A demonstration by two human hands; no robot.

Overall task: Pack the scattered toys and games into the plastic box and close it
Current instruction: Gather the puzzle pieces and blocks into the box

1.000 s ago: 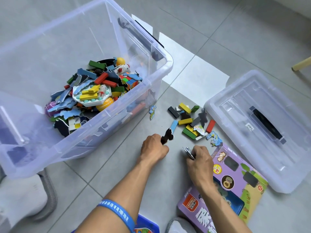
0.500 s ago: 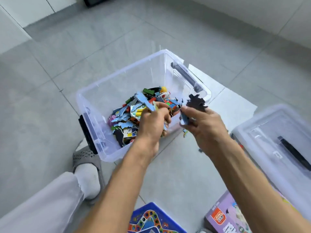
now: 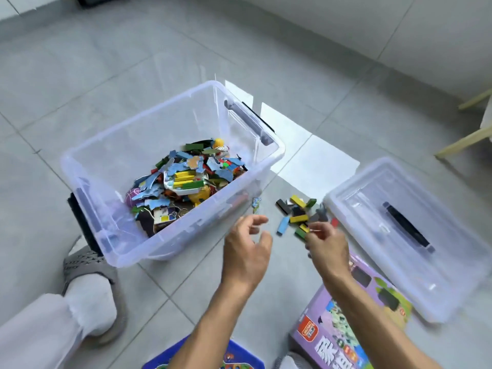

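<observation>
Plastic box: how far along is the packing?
Done: the plastic box already holds a pile of puzzle pieces and blocks. In hand: the left hand and right hand reach empty toward the loose blocks on the floor. Left: those blocks, the purple game box, the blue board, then the lid.

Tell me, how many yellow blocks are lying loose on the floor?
3: one at the pile's far edge, one mid-pile, one partly behind fingers. More may be hidden.

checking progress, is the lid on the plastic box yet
No, the lid lies on the floor to the right of the open plastic box.
</observation>
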